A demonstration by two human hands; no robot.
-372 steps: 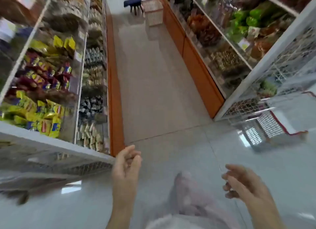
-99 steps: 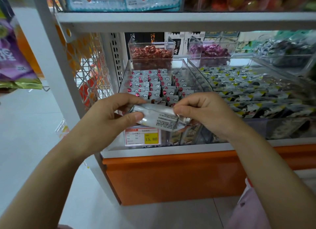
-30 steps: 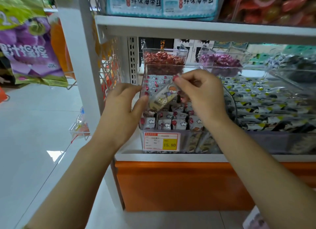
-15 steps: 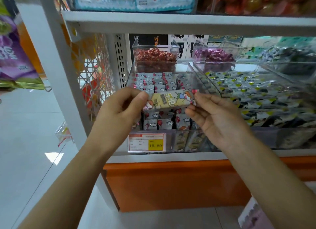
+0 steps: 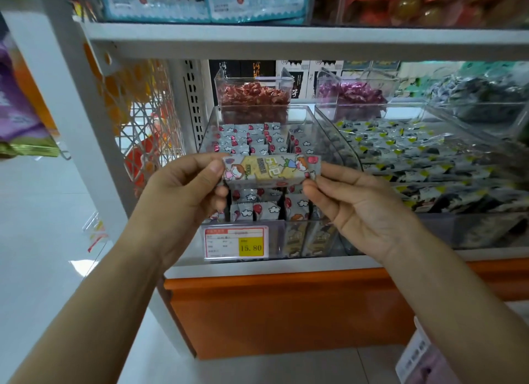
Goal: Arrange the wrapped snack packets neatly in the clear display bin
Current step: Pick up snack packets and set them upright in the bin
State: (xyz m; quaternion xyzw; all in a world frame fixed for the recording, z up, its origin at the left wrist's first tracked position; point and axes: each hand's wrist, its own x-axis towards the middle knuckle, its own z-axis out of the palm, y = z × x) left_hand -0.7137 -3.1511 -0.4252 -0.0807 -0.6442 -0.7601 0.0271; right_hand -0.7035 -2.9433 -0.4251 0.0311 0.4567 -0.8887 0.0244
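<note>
Packet [image 5: 270, 170] got flipped picture-side up, so I'm lining it up before the clear bin [image 5: 340, 151], left grip [image 5: 183, 191] and right grip [image 5: 357, 209] pinching its ends.

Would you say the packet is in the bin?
Out: left hand and right hand pinch the packet by its ends, in front of the bin.
</note>
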